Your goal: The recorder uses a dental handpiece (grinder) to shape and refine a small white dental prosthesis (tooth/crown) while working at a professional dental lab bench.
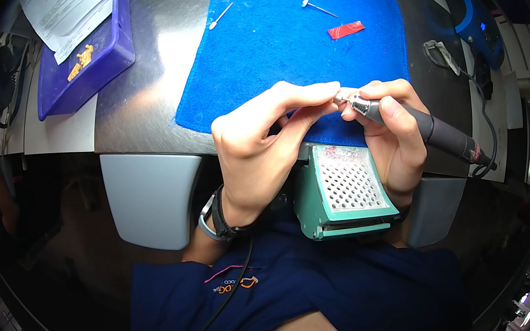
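My right hand (394, 128) is wrapped round a dark rotary handpiece (434, 132), whose metal nose points left. At that nose, my left hand (262, 142) is closed in a pinch of thumb and forefinger. A small metal tip (339, 98) shows between the fingertips and the nose; whatever else the pinch holds is too small or hidden to name. Both hands are above the near edge of a blue towel (276, 50). Below them stands a green box (309, 193) with a perforated metal plate (351, 181) on top.
Two thin-shanked rotary bits, one left (220, 16) and one right (319, 7), lie on the towel near a red strip (346, 30). A purple tray (90, 84) at left holds papers (68, 17) and yellowish pieces (81, 62). A cable (486, 109) runs toward a blue unit (479, 23) at right.
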A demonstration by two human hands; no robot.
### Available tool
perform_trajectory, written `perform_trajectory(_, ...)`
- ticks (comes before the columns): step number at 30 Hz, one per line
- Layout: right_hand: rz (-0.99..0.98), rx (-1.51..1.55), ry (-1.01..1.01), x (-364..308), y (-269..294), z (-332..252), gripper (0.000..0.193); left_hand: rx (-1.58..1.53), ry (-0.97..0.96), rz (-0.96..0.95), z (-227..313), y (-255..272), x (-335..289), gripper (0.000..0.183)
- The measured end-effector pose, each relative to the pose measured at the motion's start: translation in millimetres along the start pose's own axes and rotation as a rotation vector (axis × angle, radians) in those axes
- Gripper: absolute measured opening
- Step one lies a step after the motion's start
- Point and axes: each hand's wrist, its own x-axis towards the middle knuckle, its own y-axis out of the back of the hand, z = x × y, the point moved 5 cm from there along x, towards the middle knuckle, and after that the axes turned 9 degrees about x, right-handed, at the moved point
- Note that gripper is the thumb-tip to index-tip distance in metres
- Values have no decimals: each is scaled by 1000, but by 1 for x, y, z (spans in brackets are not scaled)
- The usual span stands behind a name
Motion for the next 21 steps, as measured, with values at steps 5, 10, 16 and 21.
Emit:
perform_trajectory(5, -5, 18, 7, 0, 1, 1, 22, 8, 9, 1, 0, 0, 0, 15)
perform_trajectory(10, -11, 55, -35, 1, 2, -1, 24, -18, 10, 7, -1, 0, 1, 16)
perform_trajectory(16, 34, 78, -31, 0, 1, 0, 26, 38, 3, -1, 1, -2, 2, 19)
perform_trajectory(21, 21, 78, -32, 1, 1, 0, 27, 43, -13, 5, 0, -2, 2, 18)
